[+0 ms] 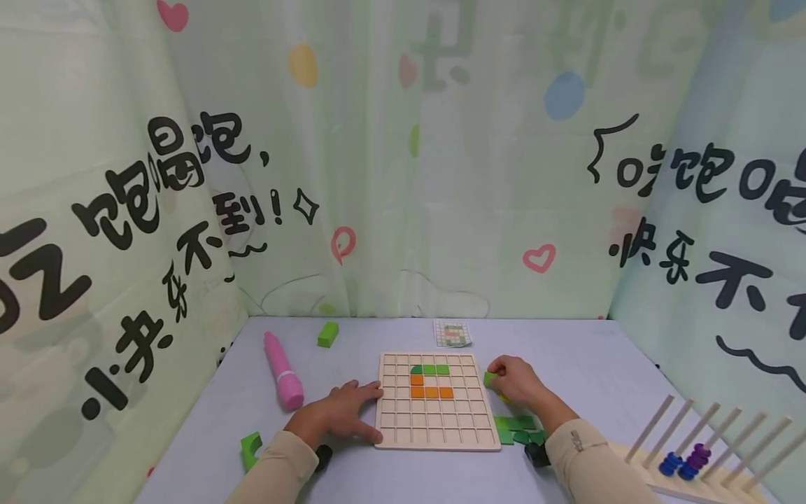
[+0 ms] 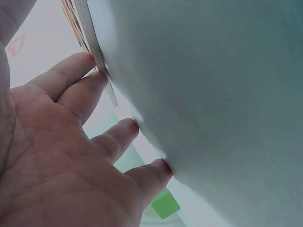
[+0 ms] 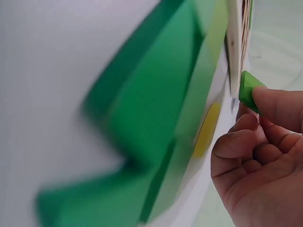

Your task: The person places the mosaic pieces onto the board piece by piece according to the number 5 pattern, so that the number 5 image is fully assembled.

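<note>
A wooden grid board (image 1: 434, 421) lies on the table with green tiles (image 1: 436, 369) in a row and orange tiles (image 1: 431, 393) below them. My left hand (image 1: 345, 411) spreads its fingers against the board's left edge; in the left wrist view, fingertips (image 2: 97, 78) touch its side. Just off the board's right edge, my right hand (image 1: 522, 383) pinches a green tile (image 3: 247, 92) between thumb and fingers, the other fingers curled beneath. Under the right wrist lie loose green tiles (image 1: 506, 424), and a yellow piece (image 3: 207, 130) sits nearby, mostly covered in the head view.
A patterned card (image 1: 452, 334) lies behind the board. On the left are a pink bottle-shaped object (image 1: 283, 371), a green block (image 1: 328, 334) and a green arch block (image 1: 250, 450). A peg rack (image 1: 670, 483) with blue and purple beads stands at front right. Printed curtains surround the table.
</note>
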Available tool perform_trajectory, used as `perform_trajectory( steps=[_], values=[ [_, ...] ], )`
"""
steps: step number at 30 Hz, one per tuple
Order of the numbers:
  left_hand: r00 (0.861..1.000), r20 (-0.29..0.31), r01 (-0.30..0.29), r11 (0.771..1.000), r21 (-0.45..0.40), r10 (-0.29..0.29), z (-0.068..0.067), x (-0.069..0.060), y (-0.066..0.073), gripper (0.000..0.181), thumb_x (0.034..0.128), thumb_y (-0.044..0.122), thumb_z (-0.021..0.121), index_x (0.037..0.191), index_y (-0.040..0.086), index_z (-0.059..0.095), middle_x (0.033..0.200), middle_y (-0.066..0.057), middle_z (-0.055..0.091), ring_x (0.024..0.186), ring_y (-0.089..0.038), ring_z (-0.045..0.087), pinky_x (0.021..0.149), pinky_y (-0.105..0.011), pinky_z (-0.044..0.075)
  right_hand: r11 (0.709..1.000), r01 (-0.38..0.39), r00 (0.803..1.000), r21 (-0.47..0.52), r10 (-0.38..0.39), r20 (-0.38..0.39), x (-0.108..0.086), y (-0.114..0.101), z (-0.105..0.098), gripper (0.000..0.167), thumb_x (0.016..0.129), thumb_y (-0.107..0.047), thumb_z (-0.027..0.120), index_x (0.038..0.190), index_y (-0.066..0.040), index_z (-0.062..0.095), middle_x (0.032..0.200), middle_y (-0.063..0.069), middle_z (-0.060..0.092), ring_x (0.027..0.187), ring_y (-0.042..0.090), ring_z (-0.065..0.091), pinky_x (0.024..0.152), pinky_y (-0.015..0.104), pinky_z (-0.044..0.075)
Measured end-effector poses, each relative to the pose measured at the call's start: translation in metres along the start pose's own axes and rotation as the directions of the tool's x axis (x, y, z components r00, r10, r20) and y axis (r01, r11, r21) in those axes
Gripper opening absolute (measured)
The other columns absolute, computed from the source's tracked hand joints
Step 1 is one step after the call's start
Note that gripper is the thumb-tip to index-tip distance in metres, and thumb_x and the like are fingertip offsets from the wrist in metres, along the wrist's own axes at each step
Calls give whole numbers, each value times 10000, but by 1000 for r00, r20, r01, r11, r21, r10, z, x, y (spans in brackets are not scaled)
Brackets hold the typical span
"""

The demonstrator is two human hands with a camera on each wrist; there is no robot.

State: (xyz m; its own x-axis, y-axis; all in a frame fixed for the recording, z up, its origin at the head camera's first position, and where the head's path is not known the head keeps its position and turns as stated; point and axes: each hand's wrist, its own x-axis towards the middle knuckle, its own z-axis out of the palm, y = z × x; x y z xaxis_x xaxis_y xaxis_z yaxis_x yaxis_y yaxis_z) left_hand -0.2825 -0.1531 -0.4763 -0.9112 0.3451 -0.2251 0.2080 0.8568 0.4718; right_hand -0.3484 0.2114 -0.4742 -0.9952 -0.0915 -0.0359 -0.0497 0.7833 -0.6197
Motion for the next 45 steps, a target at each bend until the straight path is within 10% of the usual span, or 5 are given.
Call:
perform_trajectory(
  steps=[15, 45],
  values=[
    [1000, 5, -31, 999, -10, 31, -4, -5, 2, 837, 801, 442, 880, 1523, 204, 528, 1653, 21, 409, 1516, -476, 302, 1162, -703, 305, 993, 89, 995, 78, -92, 41, 21, -37, 24, 107, 972, -27, 591, 1040, -19, 674, 960, 79, 645, 888, 219, 559, 799, 375, 495],
    [1000, 5, 6, 1000, 13, -6, -2, -1, 2, 835, 793, 459, 883, 1520, 244, 534, 1651, 58, 409, 1512, -460, 317, 1165, -691, 311, 976, 149, 989, -158, -147, 25, 44, -49, 39, 138, 933, 10, 603, 964, -27, 732, 931, 80, 702, 853, 234, 614, 789, 434, 546]
  ],
)
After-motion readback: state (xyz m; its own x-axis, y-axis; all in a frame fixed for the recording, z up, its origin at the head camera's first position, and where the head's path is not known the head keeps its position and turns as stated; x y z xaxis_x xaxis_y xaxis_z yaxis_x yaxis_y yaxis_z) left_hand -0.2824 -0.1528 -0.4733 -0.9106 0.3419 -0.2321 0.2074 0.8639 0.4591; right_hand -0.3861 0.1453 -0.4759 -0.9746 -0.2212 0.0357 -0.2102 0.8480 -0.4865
